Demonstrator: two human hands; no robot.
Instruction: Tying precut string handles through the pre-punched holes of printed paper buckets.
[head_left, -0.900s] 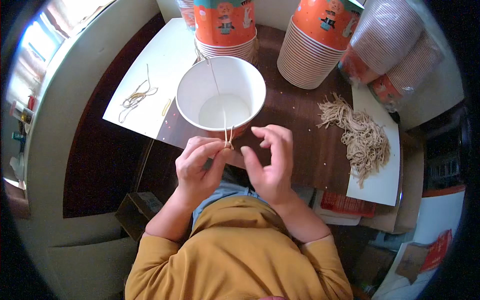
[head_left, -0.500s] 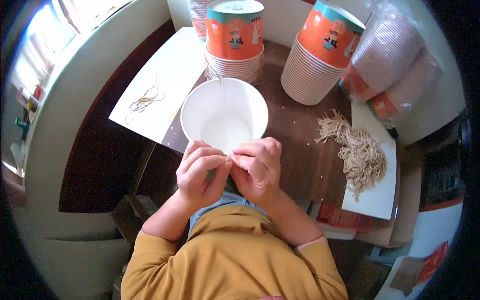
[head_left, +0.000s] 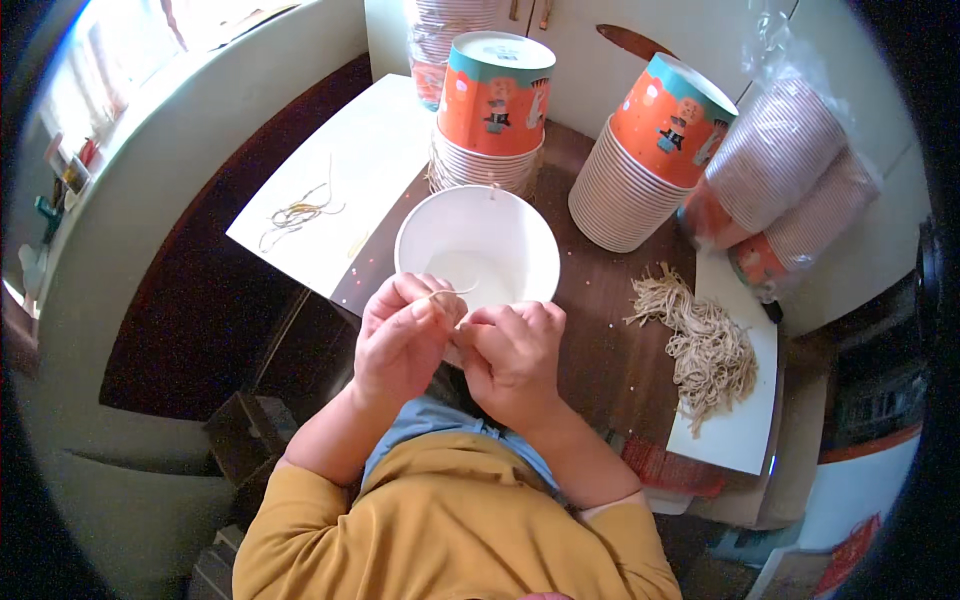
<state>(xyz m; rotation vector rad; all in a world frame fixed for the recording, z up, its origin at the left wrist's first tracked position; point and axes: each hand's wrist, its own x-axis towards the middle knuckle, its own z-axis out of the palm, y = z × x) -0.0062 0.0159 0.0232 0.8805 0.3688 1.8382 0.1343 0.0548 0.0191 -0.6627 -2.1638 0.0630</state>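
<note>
A thin pale cord (head_left: 455, 291) is pinched between the thumb and finger of my left hand (head_left: 395, 340), its free end sticking out to the right. My right hand (head_left: 518, 360) is closed just beside it, fingertips pressed together at the near rim of a white-lined paper bucket (head_left: 535, 245). What lies between the right fingertips is mostly hidden, though the cord seems to run toward them. The bucket's mouth faces up toward me, and a small bit of cord shows at its far rim.
Behind the bucket stand two stacks of upturned orange-and-green paper buckets (head_left: 495, 105) (head_left: 655, 150). Bagged buckets (head_left: 780, 160) lean at the right. A heap of beige cords (head_left: 710, 350) lies on a white board (head_left: 745, 440); loose cords (head_left: 300, 212) lie on a white sheet (head_left: 270, 235) at left.
My left hand has turned and drawn slightly up and away from the right, and the cord end now points sideways instead of up. The whole view has shifted a little.
</note>
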